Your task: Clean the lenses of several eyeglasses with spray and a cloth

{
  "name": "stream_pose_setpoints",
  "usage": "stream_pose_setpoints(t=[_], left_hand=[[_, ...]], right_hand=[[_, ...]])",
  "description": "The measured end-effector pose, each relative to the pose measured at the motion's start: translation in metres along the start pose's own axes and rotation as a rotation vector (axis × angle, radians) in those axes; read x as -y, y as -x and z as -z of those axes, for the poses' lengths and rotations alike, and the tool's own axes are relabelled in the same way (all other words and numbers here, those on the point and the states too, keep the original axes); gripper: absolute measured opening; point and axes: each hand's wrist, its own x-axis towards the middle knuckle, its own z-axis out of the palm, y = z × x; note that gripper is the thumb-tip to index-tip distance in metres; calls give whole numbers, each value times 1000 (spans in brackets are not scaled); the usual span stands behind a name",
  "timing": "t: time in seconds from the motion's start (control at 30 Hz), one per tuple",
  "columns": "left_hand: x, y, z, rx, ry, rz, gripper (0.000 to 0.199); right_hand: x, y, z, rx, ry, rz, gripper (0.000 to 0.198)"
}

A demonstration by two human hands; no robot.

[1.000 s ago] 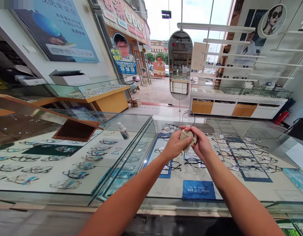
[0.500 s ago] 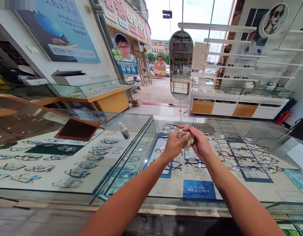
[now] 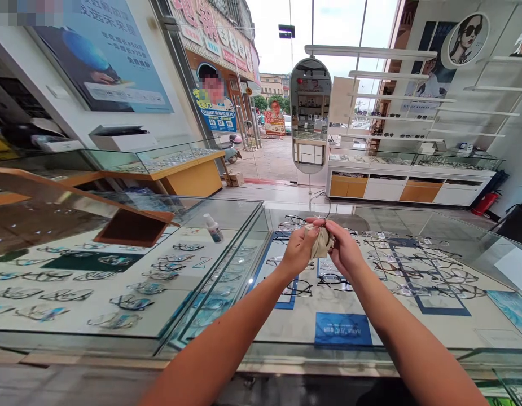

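Note:
Both hands meet above the glass display case, around a beige cleaning cloth (image 3: 319, 242). My left hand (image 3: 301, 248) is closed, with the cloth pinched between thumb and fingers. Opposite it, my right hand (image 3: 343, 246) is closed on what looks like a pair of eyeglasses (image 3: 329, 242); a dark curved rim shows beside the cloth, and most of the frame is hidden by cloth and fingers. Below the hands, black-rimmed glasses (image 3: 336, 281) and other pairs lie inside the case beneath the glass top.
A white spray bottle (image 3: 213, 228) stands on the left case. A brown tilted stand (image 3: 131, 225) juts in from the left. Beyond the case rises an oval mirror (image 3: 310, 115). A blue card (image 3: 343, 330) lies near the case's front. White shelves (image 3: 396, 96) hang at the back right.
The cloth has shifted between the hands and now hangs more spread out, with a dark rim showing next to it. Both hands stay close together; the view has tilted slightly.

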Motion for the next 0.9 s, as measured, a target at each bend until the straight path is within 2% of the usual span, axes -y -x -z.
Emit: stream_pose_setpoints(t=[0.27, 0.37, 0.5, 0.6, 0.73, 0.9], left_hand=[[-7, -1, 9, 176, -172, 3, 58], [-10, 1, 8, 193, -195, -1, 63], [-12, 4, 5, 144, -203, -6, 61], [-13, 5, 3, 84, -178, -30, 57], [-12, 6, 0, 8, -115, -73, 62], [-11, 7, -2, -98, -117, -156, 62]], right_hand=[[-2, -7, 10, -30, -194, -44, 15], [-2, -7, 10, -39, -242, -73, 14], [-2, -4, 7, -58, -203, -101, 18], [-1, -1, 2, -29, -121, -61, 24], [0, 3, -4, 6, -26, 9, 27], [0, 4, -7, 48, -8, 15, 31]])
